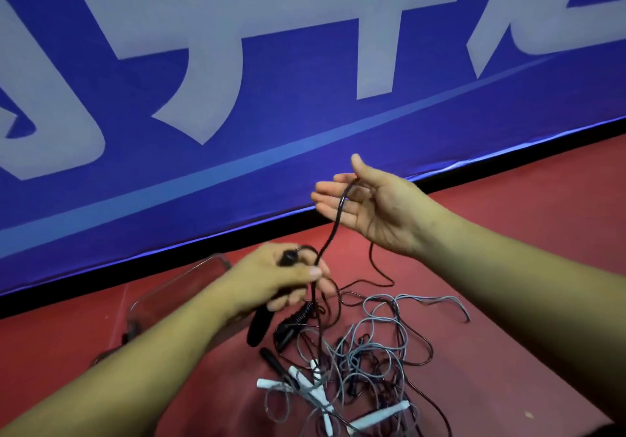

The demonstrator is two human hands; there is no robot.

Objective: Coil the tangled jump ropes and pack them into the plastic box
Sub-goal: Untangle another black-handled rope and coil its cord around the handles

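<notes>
Head view: we look down over two forearms at a red floor (508, 233). A blue banner (305, 81) with large white characters stands along its far edge.
Plastic box: the clear plastic box (162, 301) sits on the floor at the left, partly behind the left forearm. We cannot tell what is inside it.
Left hand: our left hand (271, 275) is curled around a black handle (259, 325), whose lower end sticks out below the fist. Its thumb and forefinger pinch the black rope (333, 230).
Other handles: a second black handle (286, 333), with a coiled spring at its top, hangs just below the left hand. A third black handle (272, 362) lies on the floor beneath it.
Black rope: from the pinch it rises up and to the right into the right hand. More of it trails in loose loops on the floor.
Right hand: our right hand (369, 209) is held palm up, higher than the left, with its fingers straight and spread. The rope lies draped across the fingers with no grip on it.
Grey ropes: the grey ropes (376, 345) lie in a tangled heap on the floor below the hands, outside the box, mixed with black loops.
White handles: several white handles (305, 384) lie in the tangle at its near side.
</notes>
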